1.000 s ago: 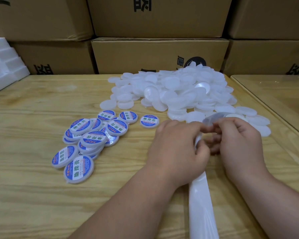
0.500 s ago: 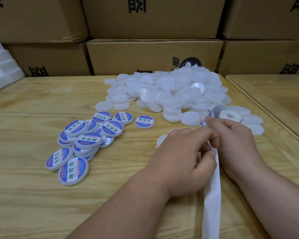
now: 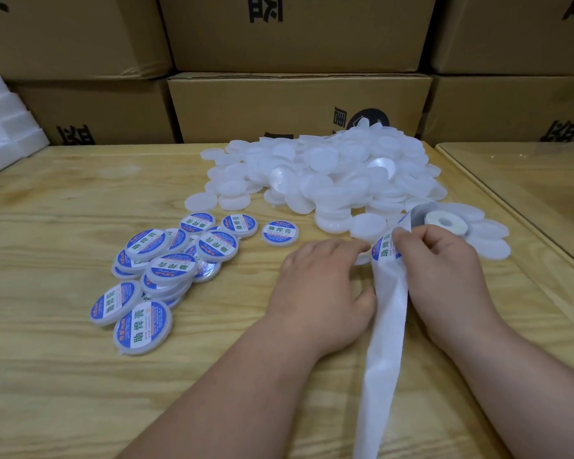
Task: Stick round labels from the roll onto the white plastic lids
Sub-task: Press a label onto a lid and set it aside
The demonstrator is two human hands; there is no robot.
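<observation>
A single head-worn view looks forward and steeply down from the near edge of the wooden worktop (image 3: 63, 376), close above both forearms. It faces the far wall of stacked cardboard boxes (image 3: 299, 107), and wide-angle bending curves the worktop's edges.

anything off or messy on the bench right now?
Nothing damaged. The spent backing strip trails loose off the near table edge between the hands. Labelled lids lie in a sloppy overlapping pile, and the blank lids are a loose heap, some tilted. The label roll sits on stray blanks.
</observation>
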